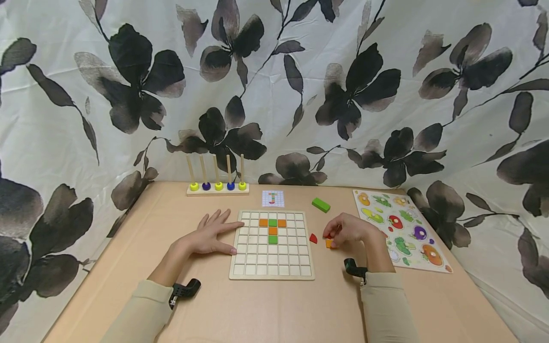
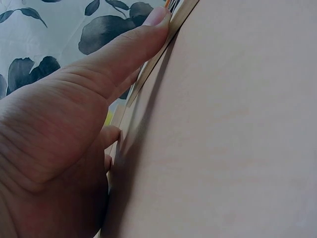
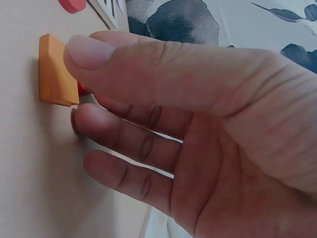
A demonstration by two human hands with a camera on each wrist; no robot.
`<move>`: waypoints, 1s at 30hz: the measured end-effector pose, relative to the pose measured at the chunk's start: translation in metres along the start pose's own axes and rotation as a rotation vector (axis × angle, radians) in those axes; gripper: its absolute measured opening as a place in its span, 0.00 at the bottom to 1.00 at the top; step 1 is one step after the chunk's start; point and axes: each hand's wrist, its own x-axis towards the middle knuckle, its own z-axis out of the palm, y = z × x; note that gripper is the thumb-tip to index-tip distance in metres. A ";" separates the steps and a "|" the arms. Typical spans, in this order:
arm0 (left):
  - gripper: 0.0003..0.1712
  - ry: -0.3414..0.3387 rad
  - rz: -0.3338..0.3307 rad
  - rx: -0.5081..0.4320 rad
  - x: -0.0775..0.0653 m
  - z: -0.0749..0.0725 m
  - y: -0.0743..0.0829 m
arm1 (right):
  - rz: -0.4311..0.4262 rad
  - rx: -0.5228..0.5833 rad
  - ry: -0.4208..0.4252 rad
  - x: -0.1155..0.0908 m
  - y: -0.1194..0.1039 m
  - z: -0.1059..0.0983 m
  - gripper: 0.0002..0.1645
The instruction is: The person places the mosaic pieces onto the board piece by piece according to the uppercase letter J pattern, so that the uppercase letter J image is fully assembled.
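Observation:
A pale square grid board (image 1: 272,259) lies on the table, with several orange and green tiles (image 1: 272,231) set in a T shape near its top. My left hand (image 1: 211,236) is spread flat at the board's left side; its index finger and thumb (image 2: 133,47) rest on the edge. Right of the board, my right hand (image 1: 349,228) has its thumb and index finger at an orange tile (image 3: 57,72), which it appears to pinch close to the tabletop. Red pieces show beside and behind these fingers, one a rounded red piece (image 1: 313,238) nearer the board.
A small pattern card (image 1: 273,198) lies behind the board, left of a green block (image 1: 320,205). A peg stand (image 1: 218,189) with yellow and blue beads stands at the back left. A fruit-and-vegetable picture board (image 1: 411,221) lies beyond my right hand. Floral cloth hangs behind the table.

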 end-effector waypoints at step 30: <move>0.49 -0.002 -0.001 -0.007 -0.001 -0.001 0.002 | 0.039 0.014 0.004 0.006 0.003 0.005 0.13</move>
